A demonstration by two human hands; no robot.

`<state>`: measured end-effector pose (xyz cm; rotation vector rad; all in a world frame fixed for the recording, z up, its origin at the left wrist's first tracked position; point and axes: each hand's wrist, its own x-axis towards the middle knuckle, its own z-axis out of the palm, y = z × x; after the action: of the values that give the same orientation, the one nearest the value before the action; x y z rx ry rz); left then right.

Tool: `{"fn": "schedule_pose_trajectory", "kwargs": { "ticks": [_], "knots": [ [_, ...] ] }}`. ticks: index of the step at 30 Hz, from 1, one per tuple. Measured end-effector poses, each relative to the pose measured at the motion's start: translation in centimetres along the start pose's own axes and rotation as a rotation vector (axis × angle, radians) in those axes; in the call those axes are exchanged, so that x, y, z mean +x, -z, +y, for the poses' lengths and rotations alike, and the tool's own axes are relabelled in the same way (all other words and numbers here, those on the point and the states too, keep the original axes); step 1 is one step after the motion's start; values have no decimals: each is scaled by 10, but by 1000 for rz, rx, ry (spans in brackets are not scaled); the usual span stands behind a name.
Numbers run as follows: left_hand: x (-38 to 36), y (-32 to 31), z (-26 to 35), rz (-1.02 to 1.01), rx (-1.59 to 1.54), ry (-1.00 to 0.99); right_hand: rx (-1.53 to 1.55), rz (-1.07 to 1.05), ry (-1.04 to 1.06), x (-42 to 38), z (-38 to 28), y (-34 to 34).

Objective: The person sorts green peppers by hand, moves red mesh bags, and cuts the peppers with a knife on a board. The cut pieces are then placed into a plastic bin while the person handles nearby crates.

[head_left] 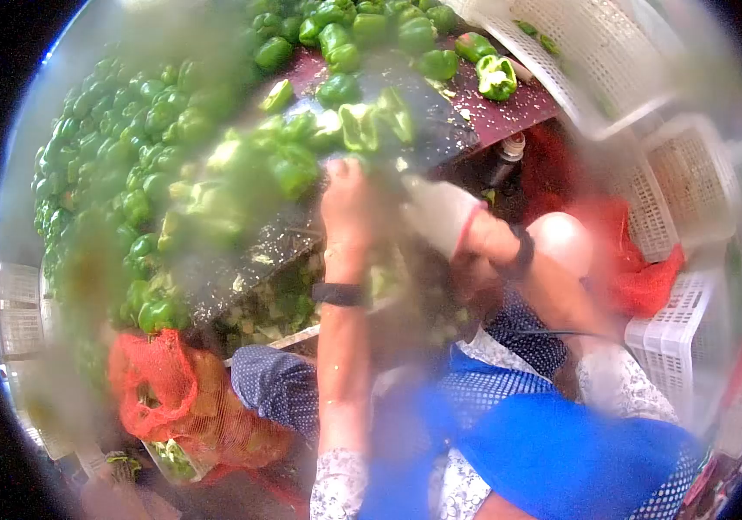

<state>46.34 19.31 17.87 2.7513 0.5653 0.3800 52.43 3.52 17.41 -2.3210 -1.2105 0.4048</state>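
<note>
Dark wristbands (339, 294), white glove (442, 215), patterned white sleeves (339, 485)

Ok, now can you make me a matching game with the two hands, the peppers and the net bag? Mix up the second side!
Things:
1. Left hand
2. Right hand
3. Peppers
4. Net bag

Matches:
A. Green, many in a heap
B. Reddish, at the picture's lower left
C. Bare, no covering on it
D. Wearing a whitish glove

Right pairs: 1-C, 2-D, 3-A, 4-B.
</note>
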Motion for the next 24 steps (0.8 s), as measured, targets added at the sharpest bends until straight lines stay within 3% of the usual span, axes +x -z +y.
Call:
{"fn": "schedule_pose_trajectory", "kwargs": {
  "ticks": [4,6,7,8,9,11,12,14,17,19,20,22,24],
  "knots": [
    [-8,6,-6,66,-79,-32,7,-70,129,19,11,14],
    [-14,-5,-26,206,-91,-66,143,-202,15,25,6,20],
    [-15,-11,-42,276,-93,-89,7,-269,42,27,1,15],
    [-16,-13,-67,278,-109,-120,-138,-331,71,30,-4,11],
    [-23,-16,-86,119,-290,35,-186,-284,123,29,0,-1],
    [-35,-30,-104,106,-437,57,-288,-180,218,29,9,-25],
    [-36,-34,-108,107,-537,77,-216,-187,161,31,17,-25],
    [-30,-38,-104,88,-617,137,-444,-287,343,25,10,5],
    [-14,-42,-106,106,-630,200,-271,-182,377,2,0,38],
    [-13,-47,-102,155,-616,223,-67,81,488,0,0,35],
    [-14,-52,-96,163,-627,248,210,65,313,-6,-4,31],
    [-15,-42,-79,120,-647,299,477,103,167,-14,-26,39],
    [-19,-23,-61,30,-656,332,460,184,203,-18,-38,46]
  ]
}}
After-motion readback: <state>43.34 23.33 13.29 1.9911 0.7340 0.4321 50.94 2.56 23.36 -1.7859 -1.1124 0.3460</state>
